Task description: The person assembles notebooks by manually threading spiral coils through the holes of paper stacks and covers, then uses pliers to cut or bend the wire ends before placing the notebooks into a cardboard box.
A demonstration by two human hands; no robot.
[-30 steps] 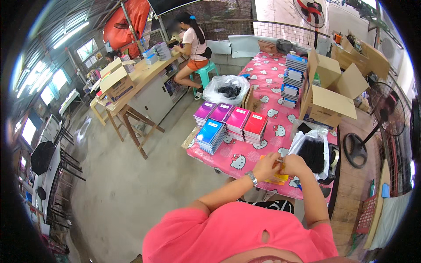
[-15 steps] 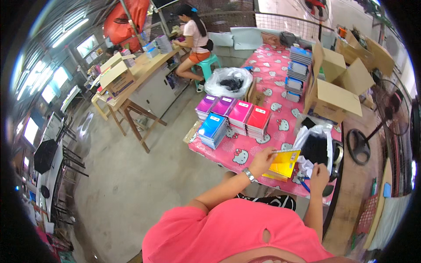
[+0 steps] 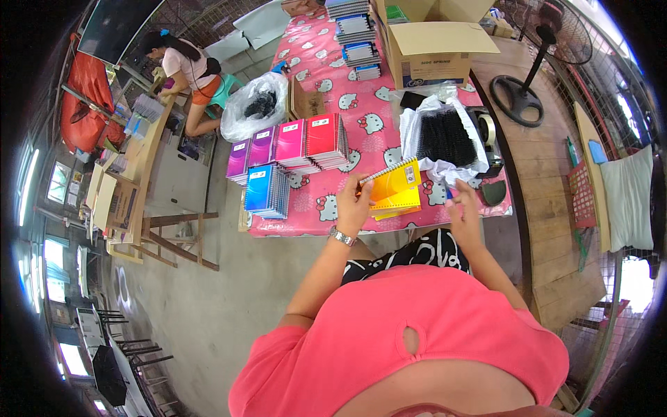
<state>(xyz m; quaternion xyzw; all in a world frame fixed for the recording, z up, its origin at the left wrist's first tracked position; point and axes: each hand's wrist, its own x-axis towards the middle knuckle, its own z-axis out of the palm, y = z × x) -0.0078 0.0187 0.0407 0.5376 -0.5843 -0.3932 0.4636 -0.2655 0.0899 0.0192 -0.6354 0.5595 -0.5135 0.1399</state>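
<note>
My left hand (image 3: 353, 203) is closed on the spiral edge of a yellow notebook (image 3: 397, 178), holding it tilted above more yellow sheets or notebooks (image 3: 399, 203) at the table's near edge. To its right, my right hand (image 3: 467, 217) has its fingers closed round what look like blue-handled pliers (image 3: 450, 193), mostly hidden by the fingers. Just beyond that hand, a white plastic-lined container (image 3: 479, 158) holds many black binding coils (image 3: 445, 137). Left of the yellow notebook stand stacks of spiral notebooks: purple (image 3: 262, 146), pink (image 3: 290, 139), red (image 3: 323, 132) and blue (image 3: 260, 184).
The table has a pink patterned cover (image 3: 316, 69). At its far end are more notebook stacks (image 3: 358, 42) and an open cardboard box (image 3: 434, 59). A tape dispenser (image 3: 486, 128) sits right of the coils. A person (image 3: 187, 69) sits at a wooden table at left; a fan (image 3: 517, 101) stands right.
My view has swung right and down. My right hand has moved from beside the plastic-lined container to the blue-handled pliers. My left hand still holds the yellow notebook.
</note>
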